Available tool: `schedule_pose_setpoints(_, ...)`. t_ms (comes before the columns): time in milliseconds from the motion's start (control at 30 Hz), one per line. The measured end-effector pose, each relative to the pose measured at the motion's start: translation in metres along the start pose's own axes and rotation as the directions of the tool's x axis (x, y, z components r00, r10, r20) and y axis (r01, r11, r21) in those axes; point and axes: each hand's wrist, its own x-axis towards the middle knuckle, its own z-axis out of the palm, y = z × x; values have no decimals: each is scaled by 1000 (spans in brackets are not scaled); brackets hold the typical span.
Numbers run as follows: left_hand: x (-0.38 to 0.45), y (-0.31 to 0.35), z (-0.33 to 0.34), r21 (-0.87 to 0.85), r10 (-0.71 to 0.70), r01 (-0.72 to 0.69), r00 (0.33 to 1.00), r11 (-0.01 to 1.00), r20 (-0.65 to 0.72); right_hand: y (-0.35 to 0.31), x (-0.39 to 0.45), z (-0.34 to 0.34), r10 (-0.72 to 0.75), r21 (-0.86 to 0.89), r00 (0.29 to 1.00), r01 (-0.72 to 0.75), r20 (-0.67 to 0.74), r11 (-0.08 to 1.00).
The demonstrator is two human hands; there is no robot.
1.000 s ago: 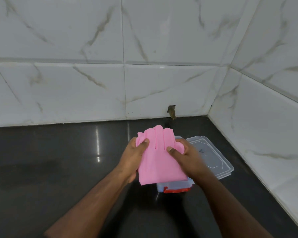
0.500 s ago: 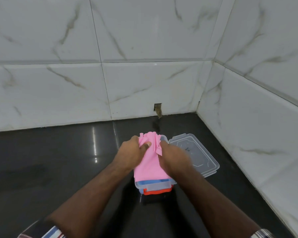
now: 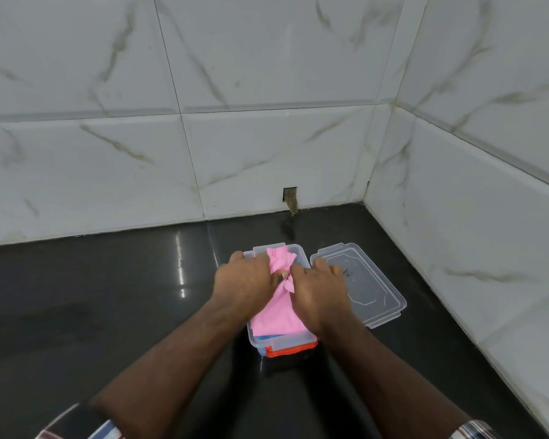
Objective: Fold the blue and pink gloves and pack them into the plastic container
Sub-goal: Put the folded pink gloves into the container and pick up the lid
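A clear plastic container with an orange clasp at its near end stands on the dark counter. The pink glove lies inside it, its finger end bunched toward the far wall. A strip of blue glove shows under the pink one at the near end. My left hand rests over the container's left side, thumb and fingers pinching the pink fabric. My right hand covers the right side, its fingertips curled into the same bunched fabric.
The clear lid lies flat just right of the container. White marble-tiled walls close the counter at the back and the right, meeting in a corner. A small hole sits at the back wall's base. Dark glossy counter stretches left.
The pink glove was held up spread between both hands. It has come down into the container and both hands now push it in, its fingers bunched.
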Motion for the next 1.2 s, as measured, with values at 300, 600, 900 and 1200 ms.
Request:
schedule_pose_setpoints(300, 1, 0, 26, 202, 34, -26, 999, 979, -37, 9, 9, 12, -92, 6, 996, 92, 13, 996)
schedule_pose_setpoints(600, -6, -10, 15, -1, 2, -1, 999, 1000, 44, 20, 11, -20, -60, 192, 958, 5, 281, 981)
schedule_pose_setpoints(900, -15, -15, 4, 231, 248, -293, 947, 928, 206, 29, 14, -58, -214, -100, 803, 320, 556, 942)
schedule_pose_setpoints(1200, -11, 0, 12, 443, 186, -260, 961, 858, 203, 18, 15, -35, -178, -198, 828, 326, 532, 924)
